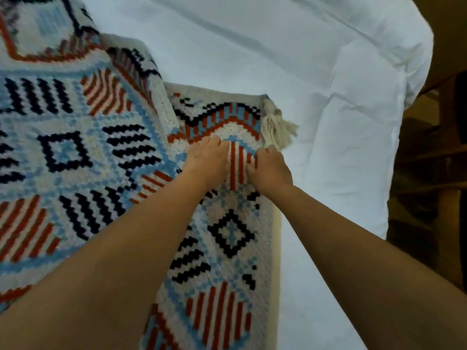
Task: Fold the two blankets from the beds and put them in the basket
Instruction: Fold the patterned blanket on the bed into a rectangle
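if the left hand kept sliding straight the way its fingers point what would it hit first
More of the red, blue and black patterned knitted blanket it rests on; the left hand points toward that blanket's corner, so the cream yarn tassel looks next, though depth is unclear.

Blue-red-black geometric blanket (75,152), white sheet (290,59)

A big bed (318,274) fills most of the view. It is covered with a white sheet (252,46) that has soft wrinkles. On the right, past the bed's edge, stands brown wooden furniture (427,160) that looks like shelves, and it is dim there.
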`<state>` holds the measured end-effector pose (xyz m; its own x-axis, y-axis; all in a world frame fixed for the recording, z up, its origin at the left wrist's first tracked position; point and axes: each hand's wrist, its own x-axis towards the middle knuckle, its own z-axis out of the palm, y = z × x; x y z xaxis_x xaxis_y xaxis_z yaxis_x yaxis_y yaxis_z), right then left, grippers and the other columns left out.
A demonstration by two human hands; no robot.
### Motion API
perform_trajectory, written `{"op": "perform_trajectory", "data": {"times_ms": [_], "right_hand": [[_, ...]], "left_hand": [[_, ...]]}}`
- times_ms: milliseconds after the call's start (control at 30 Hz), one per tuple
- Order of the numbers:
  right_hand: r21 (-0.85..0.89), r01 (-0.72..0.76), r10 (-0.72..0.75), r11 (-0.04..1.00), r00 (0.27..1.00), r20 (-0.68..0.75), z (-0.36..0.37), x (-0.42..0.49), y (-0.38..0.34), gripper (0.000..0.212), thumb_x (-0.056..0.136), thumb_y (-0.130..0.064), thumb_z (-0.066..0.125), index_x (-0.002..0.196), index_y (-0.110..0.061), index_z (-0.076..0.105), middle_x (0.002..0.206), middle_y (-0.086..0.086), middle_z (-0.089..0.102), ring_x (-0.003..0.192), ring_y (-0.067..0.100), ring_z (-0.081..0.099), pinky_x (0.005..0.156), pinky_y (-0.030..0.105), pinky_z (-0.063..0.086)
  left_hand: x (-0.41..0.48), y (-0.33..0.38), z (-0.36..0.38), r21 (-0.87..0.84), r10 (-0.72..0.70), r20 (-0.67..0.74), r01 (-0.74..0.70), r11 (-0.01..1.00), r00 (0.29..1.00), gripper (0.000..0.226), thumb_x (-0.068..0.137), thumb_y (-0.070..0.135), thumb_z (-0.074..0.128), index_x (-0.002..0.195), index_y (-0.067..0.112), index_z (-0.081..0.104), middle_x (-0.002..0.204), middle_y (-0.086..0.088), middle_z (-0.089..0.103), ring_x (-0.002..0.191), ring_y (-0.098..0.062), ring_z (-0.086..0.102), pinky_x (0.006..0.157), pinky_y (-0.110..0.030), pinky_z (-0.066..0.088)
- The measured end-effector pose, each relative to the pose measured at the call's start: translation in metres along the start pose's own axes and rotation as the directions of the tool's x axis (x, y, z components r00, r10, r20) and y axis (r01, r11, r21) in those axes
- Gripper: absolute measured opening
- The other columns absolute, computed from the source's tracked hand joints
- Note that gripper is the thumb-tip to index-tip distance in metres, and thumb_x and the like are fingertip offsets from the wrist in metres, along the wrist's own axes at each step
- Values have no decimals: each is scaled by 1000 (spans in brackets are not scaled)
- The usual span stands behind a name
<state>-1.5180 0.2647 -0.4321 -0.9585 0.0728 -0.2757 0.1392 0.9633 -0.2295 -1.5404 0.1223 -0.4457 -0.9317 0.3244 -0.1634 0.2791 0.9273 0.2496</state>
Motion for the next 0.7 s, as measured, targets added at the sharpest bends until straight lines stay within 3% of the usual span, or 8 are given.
{"op": "perform_trajectory", "data": {"times_ms": [167,300,400,467,533,633,700], "right_hand": [[-123,92,-102,988,992,-76,-7,53,3,39,87,-34,53,116,-8,49,126,16,45,114,31,42,85,39,41],[-37,-85,77,996,981,-175,-12,103,11,67,82,-42,60,134,-9,34,140,16,36,130,32,31,102,43,33],[110,-261,269,959,961,-67,-9,127,17,80,77,-49,65,136,-12,27,134,14,45,124,33,41,97,46,36],[143,-316,322,938,946,-24,-4,135,18,68,78,-47,65,128,-12,36,126,12,52,117,33,47,90,45,38],[74,-274,276,959,961,-15,1,138,18,44,86,-41,58,115,-10,45,114,12,58,106,32,53,82,40,38],[24,-157,158,987,987,-33,4,137,26,14,94,-20,46,102,-9,45,94,10,59,77,29,50,64,32,31],[4,-107,107,994,989,-106,0,134,36,6,92,-12,42,98,-9,43,81,6,52,67,24,44,51,30,24]], "left_hand": [[35,-13,11,18,-77,-7,77,997,997,40,89,34,47,120,8,41,127,-13,42,119,-29,37,96,-40,34],[53,-25,20,-8,-206,67,207,978,976,67,88,44,52,138,8,26,148,-15,23,137,-32,19,107,-47,25],[62,-29,30,-45,-287,99,292,955,953,55,91,38,52,136,11,33,148,-11,24,136,-31,19,107,-50,24],[64,-28,39,25,-227,66,226,974,972,35,93,26,48,125,13,46,142,-8,34,131,-29,26,103,-48,27],[66,-29,44,79,-168,42,165,983,985,26,91,19,45,116,14,51,133,-8,41,123,-28,33,98,-45,30],[79,-31,38,195,-144,52,132,972,988,29,87,17,50,116,14,49,124,-9,43,115,-27,38,93,-42,35],[86,-28,32,249,-146,77,123,961,986,35,85,15,52,120,12,46,123,-10,42,114,-27,39,91,-41,36]]}}
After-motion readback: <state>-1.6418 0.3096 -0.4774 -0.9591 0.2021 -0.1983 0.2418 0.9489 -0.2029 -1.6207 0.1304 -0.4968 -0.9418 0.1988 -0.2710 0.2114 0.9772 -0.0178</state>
